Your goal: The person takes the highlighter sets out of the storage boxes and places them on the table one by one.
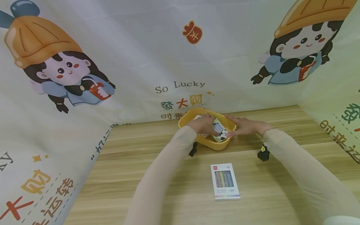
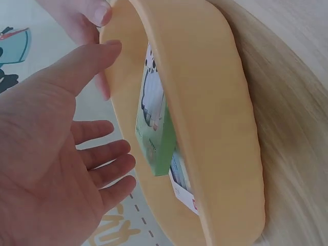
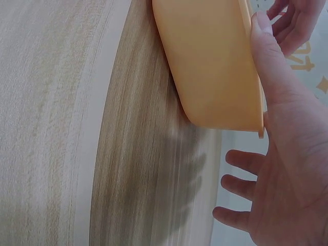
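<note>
A yellow plastic basket stands at the back of the table, against the printed backdrop. Inside, a green box with a panda picture leans at a slant, above a white box lower down. My left hand reaches over the basket's left part; its fingers are spread loosely and hold nothing, as the left wrist view shows. At the basket's right end, my right hand touches the rim with thumb and forefinger apart, while the other fingers stretch out beside the basket.
A white box of colored pens or crayons with a clear window lies flat on the wooden table, in front of the basket. Printed cloth rises behind and at both sides. Small black devices hang at the wrists.
</note>
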A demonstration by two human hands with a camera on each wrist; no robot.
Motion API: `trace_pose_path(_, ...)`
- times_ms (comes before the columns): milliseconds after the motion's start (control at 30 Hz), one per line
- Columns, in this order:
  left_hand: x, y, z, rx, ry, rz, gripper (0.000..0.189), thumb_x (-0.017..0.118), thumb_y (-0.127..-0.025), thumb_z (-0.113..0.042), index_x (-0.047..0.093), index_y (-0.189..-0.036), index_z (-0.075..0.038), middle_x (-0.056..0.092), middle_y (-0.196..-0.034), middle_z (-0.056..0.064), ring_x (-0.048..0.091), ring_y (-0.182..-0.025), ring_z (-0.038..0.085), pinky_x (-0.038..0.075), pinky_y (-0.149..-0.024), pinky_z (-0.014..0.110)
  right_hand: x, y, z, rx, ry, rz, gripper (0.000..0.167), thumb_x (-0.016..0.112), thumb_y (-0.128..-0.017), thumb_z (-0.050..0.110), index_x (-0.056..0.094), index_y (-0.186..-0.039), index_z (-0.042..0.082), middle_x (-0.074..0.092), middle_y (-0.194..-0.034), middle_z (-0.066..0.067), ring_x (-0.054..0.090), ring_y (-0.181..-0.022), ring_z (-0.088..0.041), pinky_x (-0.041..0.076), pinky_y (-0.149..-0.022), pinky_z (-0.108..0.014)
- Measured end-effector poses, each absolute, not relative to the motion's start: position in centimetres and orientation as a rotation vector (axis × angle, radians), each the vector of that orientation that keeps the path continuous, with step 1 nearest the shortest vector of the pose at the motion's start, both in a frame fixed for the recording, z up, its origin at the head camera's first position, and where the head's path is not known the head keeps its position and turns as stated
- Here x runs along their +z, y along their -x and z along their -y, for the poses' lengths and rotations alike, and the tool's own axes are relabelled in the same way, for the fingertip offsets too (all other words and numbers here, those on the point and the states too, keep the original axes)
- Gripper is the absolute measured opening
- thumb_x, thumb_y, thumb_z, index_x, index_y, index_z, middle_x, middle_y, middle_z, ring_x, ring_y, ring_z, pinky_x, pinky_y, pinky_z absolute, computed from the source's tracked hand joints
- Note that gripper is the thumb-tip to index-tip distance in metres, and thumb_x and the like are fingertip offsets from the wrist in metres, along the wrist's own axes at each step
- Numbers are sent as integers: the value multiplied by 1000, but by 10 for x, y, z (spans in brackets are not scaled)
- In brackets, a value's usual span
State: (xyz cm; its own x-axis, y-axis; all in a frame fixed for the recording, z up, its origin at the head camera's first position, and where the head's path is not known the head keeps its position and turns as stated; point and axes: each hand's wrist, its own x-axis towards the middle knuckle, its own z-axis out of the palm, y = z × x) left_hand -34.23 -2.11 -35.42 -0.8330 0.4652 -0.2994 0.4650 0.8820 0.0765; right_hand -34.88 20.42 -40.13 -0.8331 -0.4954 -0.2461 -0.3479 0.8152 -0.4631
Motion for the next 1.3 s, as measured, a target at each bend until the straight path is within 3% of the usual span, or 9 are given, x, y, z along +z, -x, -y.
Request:
trace_pose_path(467, -359, 346, 15, 11, -608, -2718, 89, 65, -89, -55, 26, -156, -11, 32, -161, 13, 31, -149, 28, 31, -122, 47, -403, 351, -203, -565, 649, -2644, 103, 60, -88, 63, 2, -160, 20, 12, -164, -25, 13, -146, -58, 13, -115, -76)
trace_pose_path(700, -360, 342, 12, -17, -609, -2727, 90, 66, -86, -58, 30, -153, -10, 45, -152, 11, 49, -135, 24, 43, -113, 40, -404, 351, -204, -572, 669, -2640, 102, 61, -89, 61, 2, -160, 17, 13, -164, -26, 15, -146, -57, 15, -115, -75)
trace_pose_path(967, -361, 337, 9, -49, -481, -2735, 101, 60, -85, -69, 17, -159, -18, 33, -161, 10, 47, -138, 34, 44, -109, 55, -404, 350, -204, -588, 669, -2634, 103, 61, -89, 61, 2, -160, 16, 14, -163, -29, 16, -146, -58, 18, -114, -75)
trace_pose_path(1300, -363, 337, 7, -70, -462, -2739, 106, 62, -81, -72, 16, -160, -17, 34, -161, 12, 47, -138, 32, 45, -110, 54, -402, 348, -203, -590, 642, -2629, 104, 61, -88, 63, 2, -160, 18, 12, -163, -29, 15, -145, -59, 19, -113, -76)
